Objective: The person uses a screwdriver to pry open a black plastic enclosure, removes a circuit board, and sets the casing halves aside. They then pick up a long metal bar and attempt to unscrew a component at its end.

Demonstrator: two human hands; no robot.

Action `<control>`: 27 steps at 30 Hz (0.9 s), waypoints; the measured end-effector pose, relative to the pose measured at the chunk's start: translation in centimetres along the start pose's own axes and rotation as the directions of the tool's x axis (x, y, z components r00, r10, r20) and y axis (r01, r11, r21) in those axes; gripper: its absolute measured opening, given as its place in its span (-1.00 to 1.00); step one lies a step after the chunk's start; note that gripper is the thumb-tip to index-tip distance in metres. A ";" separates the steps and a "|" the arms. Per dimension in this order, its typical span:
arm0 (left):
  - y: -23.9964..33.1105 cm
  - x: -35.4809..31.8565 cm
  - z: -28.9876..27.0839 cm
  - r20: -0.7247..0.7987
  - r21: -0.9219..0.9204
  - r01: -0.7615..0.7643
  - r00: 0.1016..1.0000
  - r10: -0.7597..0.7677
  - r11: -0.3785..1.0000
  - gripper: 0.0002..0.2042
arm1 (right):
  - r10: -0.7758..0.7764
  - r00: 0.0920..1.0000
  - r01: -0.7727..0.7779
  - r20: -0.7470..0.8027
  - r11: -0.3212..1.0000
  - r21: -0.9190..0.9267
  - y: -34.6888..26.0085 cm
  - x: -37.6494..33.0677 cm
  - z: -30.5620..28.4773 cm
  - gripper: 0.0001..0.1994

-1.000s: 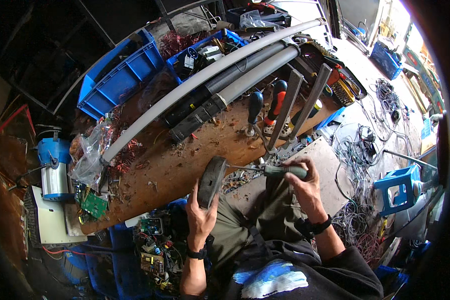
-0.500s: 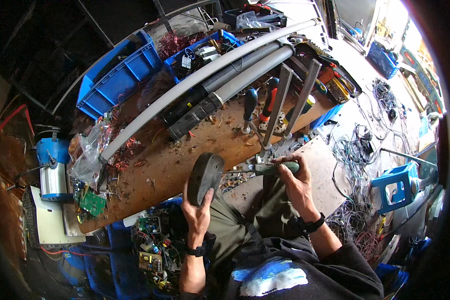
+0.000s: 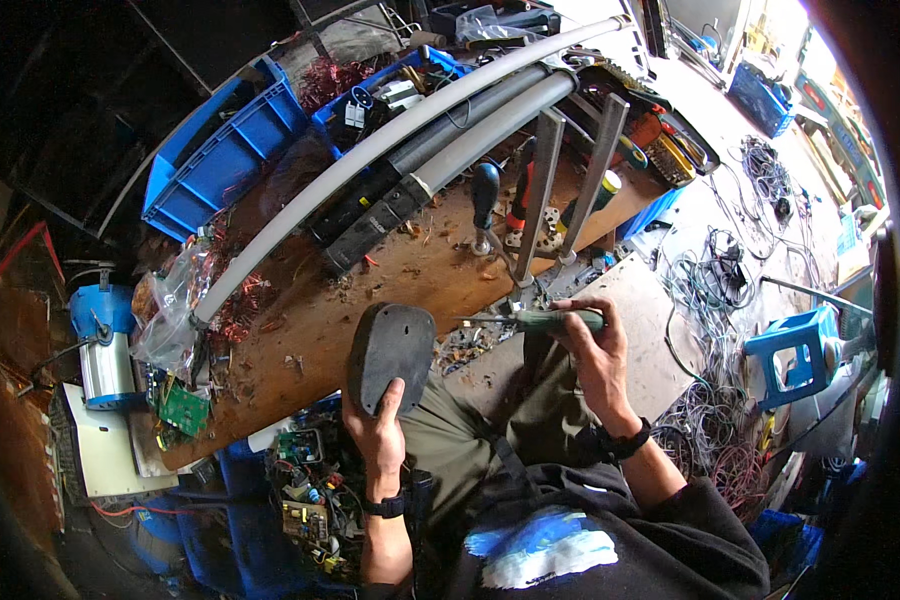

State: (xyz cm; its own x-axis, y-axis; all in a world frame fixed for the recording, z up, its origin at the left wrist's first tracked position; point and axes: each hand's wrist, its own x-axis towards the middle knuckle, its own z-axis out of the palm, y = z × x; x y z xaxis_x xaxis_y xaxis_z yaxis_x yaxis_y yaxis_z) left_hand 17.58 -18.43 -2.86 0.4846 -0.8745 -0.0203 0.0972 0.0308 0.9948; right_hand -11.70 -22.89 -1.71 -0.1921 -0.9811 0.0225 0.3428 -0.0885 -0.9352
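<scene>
My left hand (image 3: 378, 436) grips a dark, rounded casing (image 3: 394, 352) by its lower end, thumb on its flat face. Small holes show in that face, which is turned toward me. In my right hand (image 3: 598, 358) is a screwdriver (image 3: 558, 319) with a green handle, fingers wrapped around it. Its thin shaft points left toward the casing, and the tip stands a little apart from the casing's right edge. Both are held above my lap, near the front edge of the wooden bench (image 3: 300, 345).
Long pipes (image 3: 490, 140) lie across the bench behind two upright metal bars (image 3: 541, 195). Several handled tools (image 3: 485, 200) stand beside the bars. A blue crate (image 3: 230, 150) is at the back left. Circuit boards (image 3: 310, 500) fill a bin below. Tangled cables (image 3: 710, 400) cover the right floor.
The casing has moved slightly left and turned so its flat face shows more. The screwdriver tip has come away from it. My right hand has shifted only a little.
</scene>
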 end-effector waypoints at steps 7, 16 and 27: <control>-0.5 0.6 1.0 0.093 0.224 -0.156 0.986 0.138 0.962 -0.44 | -0.092 0.991 0.110 0.094 0.973 -0.201 0.9 0.2 1.3 -0.79; 0.1 0.3 2.0 0.110 0.246 -0.197 0.978 0.174 0.949 -0.46 | 0.052 0.998 -0.047 0.043 0.993 -0.109 1.8 0.5 1.5 -0.75; 0.7 0.0 2.7 0.206 0.310 -0.251 0.959 0.193 0.917 -0.44 | 0.189 0.976 -0.186 0.108 0.982 -0.039 1.9 1.3 0.4 -0.71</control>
State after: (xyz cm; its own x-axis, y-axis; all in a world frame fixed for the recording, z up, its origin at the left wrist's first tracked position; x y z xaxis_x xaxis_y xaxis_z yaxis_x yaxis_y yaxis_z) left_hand 15.30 -19.76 -1.84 0.3043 -0.9328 0.1929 -0.3018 0.0976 0.9484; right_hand -10.91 -24.37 -3.34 -0.0239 -0.9929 -0.1165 0.3367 0.1018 -0.9361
